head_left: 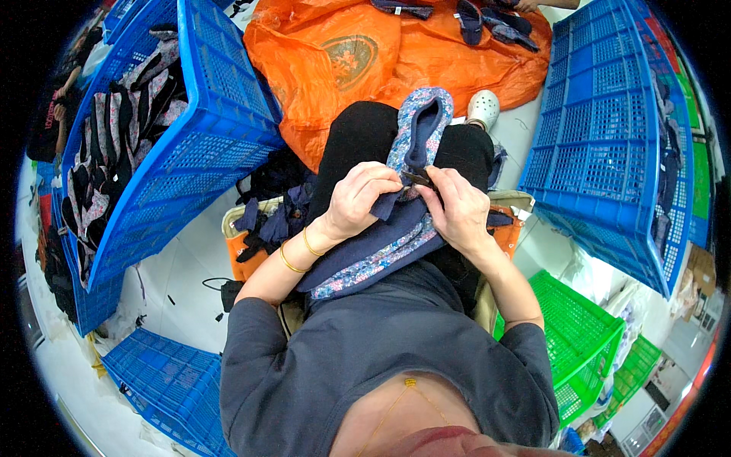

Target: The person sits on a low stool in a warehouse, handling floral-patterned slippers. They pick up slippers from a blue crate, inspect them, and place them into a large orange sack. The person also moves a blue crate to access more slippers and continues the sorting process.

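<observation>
A floral slipper (440, 107) with a dark navy lining lies on my lap, its opening facing up. My left hand (364, 196) is closed on a navy fabric strip (387, 206) at the slipper's near end. Beside it, my right hand (459, 204) pinches a small dark snips-like tool (416, 178), which reaches across that end toward my left fingers. Its exact shape is partly hidden by my fingers. Closer to my body, a second slipper (373, 263), navy with a floral band, lies slantwise under my wrists.
Tall blue crates stand at left (221, 99) and right (594, 152); the left one holds floral slippers (114, 137). Ahead, navy slippers (470, 23) lie on an orange sheet (320, 68), near another person's hand (527, 4). Navy scraps (282, 221) fill a container below my left forearm. Green crates (567, 327) stand at right.
</observation>
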